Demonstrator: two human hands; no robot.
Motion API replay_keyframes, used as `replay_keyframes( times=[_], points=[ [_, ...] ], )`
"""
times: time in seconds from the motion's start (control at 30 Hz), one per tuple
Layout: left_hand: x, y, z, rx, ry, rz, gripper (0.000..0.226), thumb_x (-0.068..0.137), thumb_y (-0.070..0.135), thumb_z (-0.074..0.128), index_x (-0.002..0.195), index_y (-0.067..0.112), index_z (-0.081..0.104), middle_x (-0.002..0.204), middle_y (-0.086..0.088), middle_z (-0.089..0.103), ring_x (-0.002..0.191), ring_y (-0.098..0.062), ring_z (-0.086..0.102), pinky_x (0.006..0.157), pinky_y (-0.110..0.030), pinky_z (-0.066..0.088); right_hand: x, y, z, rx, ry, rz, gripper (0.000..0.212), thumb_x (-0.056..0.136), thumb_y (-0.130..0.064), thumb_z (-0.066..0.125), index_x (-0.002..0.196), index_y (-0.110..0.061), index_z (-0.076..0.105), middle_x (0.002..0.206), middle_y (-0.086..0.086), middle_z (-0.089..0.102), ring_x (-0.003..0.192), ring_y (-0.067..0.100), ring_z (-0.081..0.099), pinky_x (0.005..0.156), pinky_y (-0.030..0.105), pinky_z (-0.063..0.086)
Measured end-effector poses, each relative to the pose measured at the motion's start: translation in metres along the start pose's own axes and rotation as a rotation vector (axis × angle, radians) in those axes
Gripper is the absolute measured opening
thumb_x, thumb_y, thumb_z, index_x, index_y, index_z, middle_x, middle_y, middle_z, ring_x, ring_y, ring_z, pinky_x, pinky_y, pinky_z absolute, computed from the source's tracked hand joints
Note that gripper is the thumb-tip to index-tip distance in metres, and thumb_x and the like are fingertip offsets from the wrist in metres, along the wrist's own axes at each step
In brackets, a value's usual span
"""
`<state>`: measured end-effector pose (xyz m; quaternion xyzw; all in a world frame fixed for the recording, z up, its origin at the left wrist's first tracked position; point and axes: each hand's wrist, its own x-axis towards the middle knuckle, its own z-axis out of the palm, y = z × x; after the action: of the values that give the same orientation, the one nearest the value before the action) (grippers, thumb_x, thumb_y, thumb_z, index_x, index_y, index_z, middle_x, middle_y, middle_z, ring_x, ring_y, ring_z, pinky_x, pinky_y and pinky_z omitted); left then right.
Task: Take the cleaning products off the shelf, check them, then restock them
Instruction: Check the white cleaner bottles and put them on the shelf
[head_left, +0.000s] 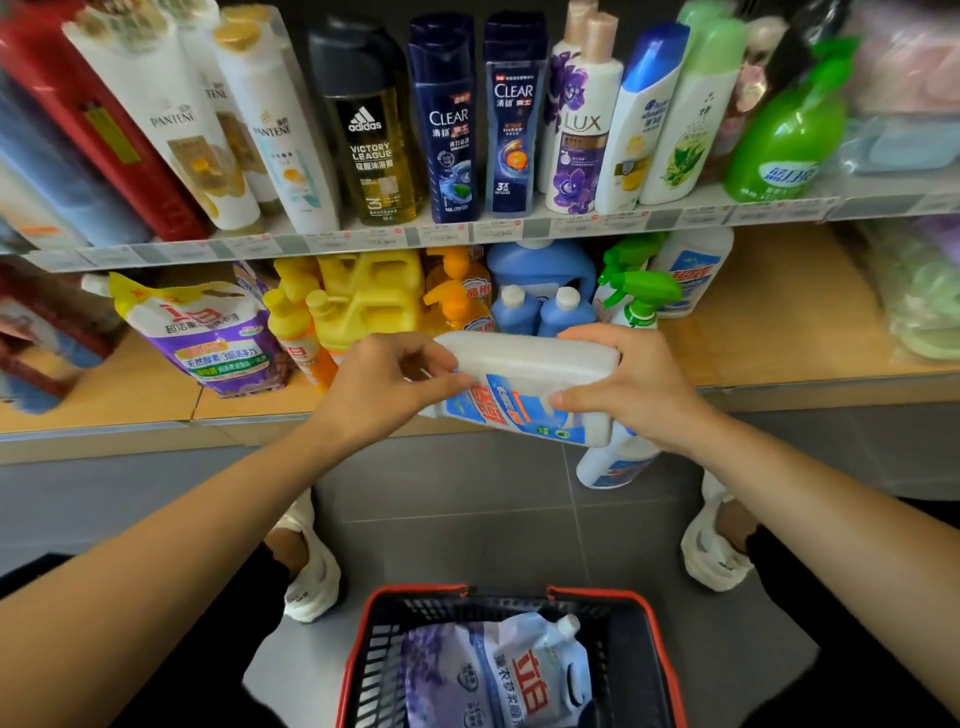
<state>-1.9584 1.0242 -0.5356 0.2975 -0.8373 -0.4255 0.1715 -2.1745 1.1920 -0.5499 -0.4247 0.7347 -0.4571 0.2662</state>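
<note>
Basket (358, 649): red rim, black mesh, on the grey floor (467, 519) between 2 white shoes; holds 1 lavender refill pouch (498, 670).
Left hand (387, 387): thumb and fingers pinch the left end of the white detergent bottle (524, 374).
Right hand (623, 387): wrapped over the bottle's other end, thumb on its blue-and-red label.
White detergent bottle: held sideways, off the lower shelf (753, 338), just in front of its edge.
Lower shelf: yellow jugs, blue bottles, 2 green-trigger sprays, 1 purple bag.
Second white bottle (613, 462): below the right hand; possibly a spray's body, view blocked.
</note>
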Motion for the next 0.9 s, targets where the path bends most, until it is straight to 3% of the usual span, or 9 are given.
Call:
replay_keyframes(
  times=[0.1, 0.17, 0.23, 0.33, 0.47, 0.63, 0.73, 0.8, 0.9],
  points=[
    [0.0, -0.003, 0.004, 0.242, -0.028, 0.271, 0.058, 0.07, 0.041, 0.09, 0.119, 0.015, 0.07, 0.107, 0.003, 0.068, 0.099, -0.012, 0.063, 0.082, -0.027, 0.055, 0.001, -0.005, 0.002, -0.062, -0.007, -0.019, 0.053, 0.057, -0.022, 0.095, 0.097, -0.041, 0.066, 0.1, -0.015, 0.066, 0.089, 0.002, 0.062, 0.07, 0.015, 0.05],
    [0.0, -0.009, 0.008, 0.337, -0.132, 0.317, 0.077, 0.067, 0.047, 0.091, 0.132, 0.017, 0.064, 0.124, 0.0, 0.064, 0.114, -0.016, 0.058, 0.094, -0.037, 0.052, -0.001, -0.009, 0.004, -0.09, -0.055, -0.055, 0.05, 0.057, -0.023, 0.094, 0.094, -0.042, 0.065, 0.099, -0.014, 0.066, 0.088, -0.001, 0.061, 0.066, 0.012, 0.048],
    [-0.002, -0.012, 0.015, 0.339, -0.249, 0.279, 0.088, 0.064, 0.054, 0.09, 0.139, 0.02, 0.058, 0.131, 0.002, 0.063, 0.117, -0.014, 0.058, 0.096, -0.039, 0.051, -0.005, -0.014, 0.009, -0.13, -0.127, -0.095, 0.049, 0.058, -0.024, 0.093, 0.095, -0.041, 0.065, 0.099, -0.014, 0.067, 0.09, -0.001, 0.061, 0.068, 0.013, 0.048],
    [-0.009, -0.017, 0.028, 0.256, -0.403, 0.243, 0.084, 0.067, 0.052, 0.09, 0.138, 0.023, 0.057, 0.125, 0.007, 0.067, 0.11, -0.012, 0.064, 0.089, -0.04, 0.054, -0.013, -0.02, 0.017, -0.129, -0.19, -0.116, 0.051, 0.058, -0.026, 0.093, 0.099, -0.038, 0.066, 0.1, -0.018, 0.065, 0.094, -0.003, 0.06, 0.07, 0.011, 0.048],
    [-0.011, -0.017, 0.03, 0.198, -0.374, 0.207, 0.068, 0.065, 0.054, 0.09, 0.122, 0.026, 0.063, 0.102, 0.012, 0.07, 0.088, -0.008, 0.065, 0.073, -0.044, 0.055, -0.015, -0.028, 0.017, -0.094, -0.183, -0.155, 0.056, 0.059, -0.026, 0.095, 0.105, -0.035, 0.064, 0.103, -0.022, 0.064, 0.098, -0.004, 0.059, 0.074, 0.009, 0.047],
    [-0.007, -0.01, 0.024, 0.092, -0.296, 0.18, 0.07, 0.061, 0.055, 0.089, 0.121, 0.026, 0.067, 0.102, 0.008, 0.074, 0.09, -0.016, 0.069, 0.073, -0.05, 0.055, -0.013, -0.036, 0.013, 0.074, -0.142, -0.257, 0.056, 0.073, -0.02, 0.089, 0.121, -0.032, 0.064, 0.123, -0.024, 0.063, 0.12, -0.009, 0.054, 0.099, 0.01, 0.042],
    [-0.003, -0.011, 0.02, 0.136, -0.229, 0.161, 0.065, 0.06, 0.052, 0.089, 0.116, 0.026, 0.069, 0.098, 0.007, 0.074, 0.085, -0.017, 0.069, 0.071, -0.05, 0.054, -0.015, -0.033, 0.012, 0.155, -0.167, -0.264, 0.046, 0.089, -0.025, 0.071, 0.133, -0.031, 0.057, 0.147, -0.007, 0.053, 0.141, 0.0, 0.04, 0.115, 0.021, 0.034],
    [-0.003, -0.012, 0.019, 0.158, -0.201, 0.156, 0.061, 0.061, 0.049, 0.09, 0.113, 0.025, 0.07, 0.096, 0.006, 0.073, 0.084, -0.017, 0.068, 0.069, -0.05, 0.054, -0.016, -0.03, 0.013, 0.215, -0.185, -0.227, 0.041, 0.097, -0.03, 0.062, 0.136, -0.033, 0.054, 0.153, -0.007, 0.046, 0.144, 0.001, 0.034, 0.115, 0.024, 0.035],
    [-0.005, -0.01, 0.02, 0.166, -0.19, 0.166, 0.063, 0.063, 0.051, 0.088, 0.118, 0.026, 0.07, 0.102, 0.006, 0.075, 0.088, -0.015, 0.07, 0.071, -0.048, 0.057, -0.014, -0.031, 0.014, 0.317, -0.134, -0.135, 0.04, 0.094, -0.041, 0.062, 0.133, -0.037, 0.061, 0.141, -0.02, 0.057, 0.135, -0.004, 0.045, 0.106, 0.021, 0.044]
  ],
)
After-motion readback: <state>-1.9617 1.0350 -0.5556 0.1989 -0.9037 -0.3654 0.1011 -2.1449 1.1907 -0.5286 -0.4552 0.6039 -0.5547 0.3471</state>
